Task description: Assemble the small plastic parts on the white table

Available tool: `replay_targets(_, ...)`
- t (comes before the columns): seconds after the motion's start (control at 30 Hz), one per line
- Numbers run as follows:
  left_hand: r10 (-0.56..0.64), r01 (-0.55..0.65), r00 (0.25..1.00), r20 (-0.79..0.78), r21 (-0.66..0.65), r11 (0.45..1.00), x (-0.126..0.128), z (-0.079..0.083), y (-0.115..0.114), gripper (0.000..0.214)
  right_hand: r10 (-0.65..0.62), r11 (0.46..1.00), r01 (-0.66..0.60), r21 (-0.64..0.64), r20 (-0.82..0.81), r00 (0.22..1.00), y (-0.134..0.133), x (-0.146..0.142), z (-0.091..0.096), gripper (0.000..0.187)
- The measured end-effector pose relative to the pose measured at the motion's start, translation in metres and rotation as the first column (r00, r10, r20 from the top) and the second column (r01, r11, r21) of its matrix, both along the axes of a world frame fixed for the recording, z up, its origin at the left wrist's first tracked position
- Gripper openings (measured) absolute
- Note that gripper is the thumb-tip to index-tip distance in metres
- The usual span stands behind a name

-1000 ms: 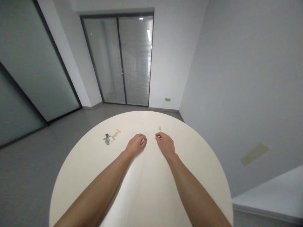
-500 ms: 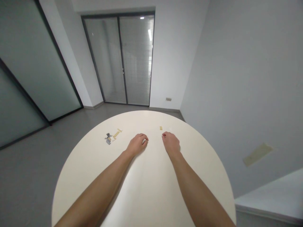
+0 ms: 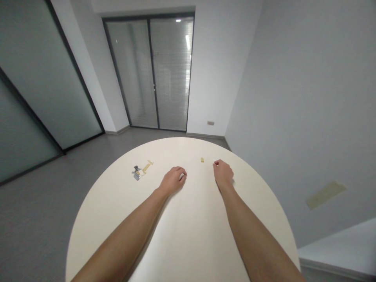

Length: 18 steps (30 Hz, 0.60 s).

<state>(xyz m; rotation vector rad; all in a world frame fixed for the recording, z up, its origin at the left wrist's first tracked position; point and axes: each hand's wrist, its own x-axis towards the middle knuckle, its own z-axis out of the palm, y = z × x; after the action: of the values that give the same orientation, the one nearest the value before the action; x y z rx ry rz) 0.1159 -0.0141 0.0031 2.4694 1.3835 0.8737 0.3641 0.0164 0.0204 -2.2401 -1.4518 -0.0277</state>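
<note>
My left hand [image 3: 174, 181] rests on the pale round table [image 3: 188, 235], its fingers curled in toward the thumb. A whitish patch shows in the gap between them; whether it is a held thing or the tabletop is unclear. Farther right, my right hand [image 3: 223, 172] has thumb and fingertips pinched together low over the table. Whatever lies in that pinch is too small to name. Between the hands and a little beyond them lies a small yellowish strip of tape [image 3: 202, 159]. Neither hand touches it.
Left of my left hand is a loose cluster of grey, white and yellowish scraps [image 3: 138, 172], with yellowish strips [image 3: 147, 166] beside it. A wall with a tape patch [image 3: 326, 194] stands close on the right. Glass doors [image 3: 170, 74] are behind the table.
My right hand has moved right and slightly away, to where a faint pale piece was visible before. My left hand stays nearly in place, still curled. The view has shifted slightly.
</note>
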Motion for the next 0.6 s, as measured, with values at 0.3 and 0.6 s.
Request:
replay_targets(0.3, 0.001, -0.001, 1.0, 0.011, 0.001, 1.0, 0.001, 0.0, -0.004, 0.017, 0.036, 0.996, -0.025, -0.088, 0.126, 0.991, 0.019, 0.019, 0.005, 0.031)
replay_targets(0.6, 0.001, -0.001, 1.0, 0.017, 0.006, 1.0, 0.001, 0.0, -0.004, 0.016, 0.064, 0.994, -0.048, -0.094, 0.18, 0.982, 0.022, 0.018, -0.003, 0.033)
